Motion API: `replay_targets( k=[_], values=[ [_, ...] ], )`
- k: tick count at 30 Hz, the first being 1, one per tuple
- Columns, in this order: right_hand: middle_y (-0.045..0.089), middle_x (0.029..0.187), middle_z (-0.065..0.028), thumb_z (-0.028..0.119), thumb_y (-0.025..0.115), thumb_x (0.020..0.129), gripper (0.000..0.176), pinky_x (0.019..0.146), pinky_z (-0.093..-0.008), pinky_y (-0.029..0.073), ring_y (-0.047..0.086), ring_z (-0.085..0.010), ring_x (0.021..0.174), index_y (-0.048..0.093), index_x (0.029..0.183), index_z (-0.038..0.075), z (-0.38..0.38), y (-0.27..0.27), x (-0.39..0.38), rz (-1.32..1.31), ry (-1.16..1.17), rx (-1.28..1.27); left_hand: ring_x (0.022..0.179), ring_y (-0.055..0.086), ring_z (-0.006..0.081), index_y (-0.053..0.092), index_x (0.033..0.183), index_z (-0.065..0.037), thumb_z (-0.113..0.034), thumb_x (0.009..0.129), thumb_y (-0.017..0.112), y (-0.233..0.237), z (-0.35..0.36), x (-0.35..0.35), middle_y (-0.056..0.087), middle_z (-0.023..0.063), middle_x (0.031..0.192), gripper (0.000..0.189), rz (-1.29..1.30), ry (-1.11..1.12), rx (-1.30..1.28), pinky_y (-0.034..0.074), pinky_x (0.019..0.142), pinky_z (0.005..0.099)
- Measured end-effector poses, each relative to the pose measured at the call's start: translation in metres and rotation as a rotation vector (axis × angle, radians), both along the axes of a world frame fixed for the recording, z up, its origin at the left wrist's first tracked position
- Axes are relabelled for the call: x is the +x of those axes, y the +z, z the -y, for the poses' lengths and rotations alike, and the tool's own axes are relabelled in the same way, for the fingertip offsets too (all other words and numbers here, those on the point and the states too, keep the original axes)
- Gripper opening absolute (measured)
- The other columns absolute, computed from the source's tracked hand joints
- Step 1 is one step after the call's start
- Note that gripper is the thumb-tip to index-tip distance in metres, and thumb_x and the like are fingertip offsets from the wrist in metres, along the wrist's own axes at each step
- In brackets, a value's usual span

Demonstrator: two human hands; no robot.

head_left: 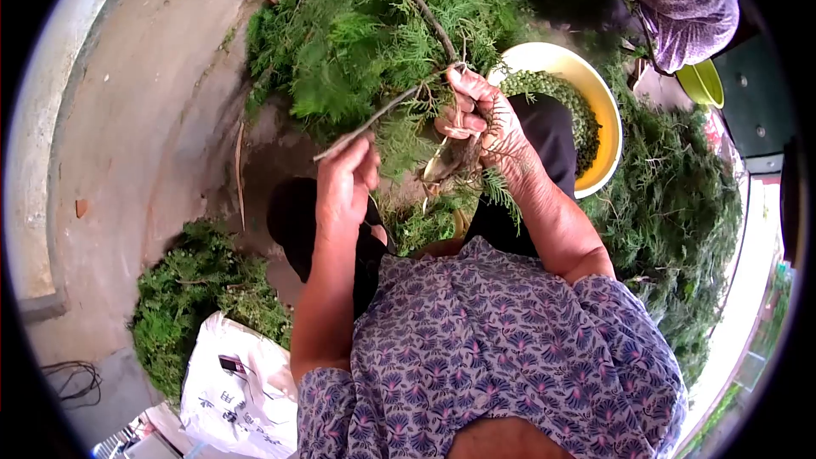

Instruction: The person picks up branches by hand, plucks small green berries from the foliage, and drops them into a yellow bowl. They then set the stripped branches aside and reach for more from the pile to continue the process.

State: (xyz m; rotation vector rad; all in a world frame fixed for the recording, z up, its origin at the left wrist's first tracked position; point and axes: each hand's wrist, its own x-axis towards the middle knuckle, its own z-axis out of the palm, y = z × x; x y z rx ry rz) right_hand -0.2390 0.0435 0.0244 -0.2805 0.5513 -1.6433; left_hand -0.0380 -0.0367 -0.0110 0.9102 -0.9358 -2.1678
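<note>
My left hand (346, 180) is closed round the lower end of a thin bare branch (382, 112), which slants up to the right. My right hand (480, 115) pinches the branch near a fork, its fingers curled in. Green sprigs (507, 157) and some brownish, dry-looking stuff (450, 161) hang under my right palm; I cannot make out exactly what it is. Beyond both hands lies a large heap of feathery evergreen branches (340, 51). Beside my right forearm, a yellow basin (609, 123) holds many small green cones or berries (552, 93).
More cut greenery (654, 229) is piled on the right, with a smaller heap (191, 289) at lower left by a white sack (223, 408) bearing a small dark device (231, 364). Another person in a purple patterned top (688, 17) is at upper right, near a green basin (702, 83).
</note>
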Motion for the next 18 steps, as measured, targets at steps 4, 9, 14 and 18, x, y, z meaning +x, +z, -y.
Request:
replay_targets(
  k=[4,9,14,18],
  values=[
    [0.034,0.049,0.0062,0.014,0.053,0.085,0.019,0.034,-0.0213,0.024,0.029,-0.0045,0.032,0.043,0.069,0.011,-0.009,0.016,-0.023,-0.119,-0.054,0.037,0.044,0.046,0.0094,0.056,0.094,0.001,-0.010,0.083,0.055,-0.013,-0.017,-0.001,0.057,0.0057,0.065,0.016,0.027,0.017,0.024,0.036,0.041,0.0196],
    [0.038,0.052,0.0048,0.014,0.057,0.082,0.018,0.036,-0.0215,0.026,0.029,-0.0050,0.034,0.044,0.070,0.010,-0.069,0.036,-0.065,-0.149,-0.256,0.184,0.048,0.049,0.0093,0.058,0.093,0.001,-0.008,0.083,0.054,-0.029,-0.011,-0.004,0.058,0.0053,0.067,0.014,0.127,-0.014,0.064,0.036,0.042,0.0201],
    [0.047,0.055,0.0031,0.023,0.059,0.081,0.016,0.035,-0.0188,0.032,0.038,-0.0063,0.037,0.055,0.080,0.007,-0.178,0.049,-0.121,-0.476,-0.868,0.588,0.054,0.050,0.0074,0.058,0.093,-0.001,-0.008,0.085,0.053,-0.037,0.000,-0.005,0.058,0.0038,0.069,0.012,0.141,-0.076,0.115,0.039,0.045,0.0178],
    [0.054,0.063,0.0014,0.021,0.063,0.077,0.014,0.038,-0.0187,0.033,0.042,-0.0080,0.042,0.056,0.076,0.009,-0.321,0.054,-0.178,-0.573,-1.227,0.716,0.052,0.048,0.0075,0.057,0.093,-0.002,-0.008,0.085,0.052,-0.035,0.012,-0.008,0.056,0.0033,0.068,0.012,0.150,-0.093,0.114,0.039,0.046,0.0176]
  ],
)
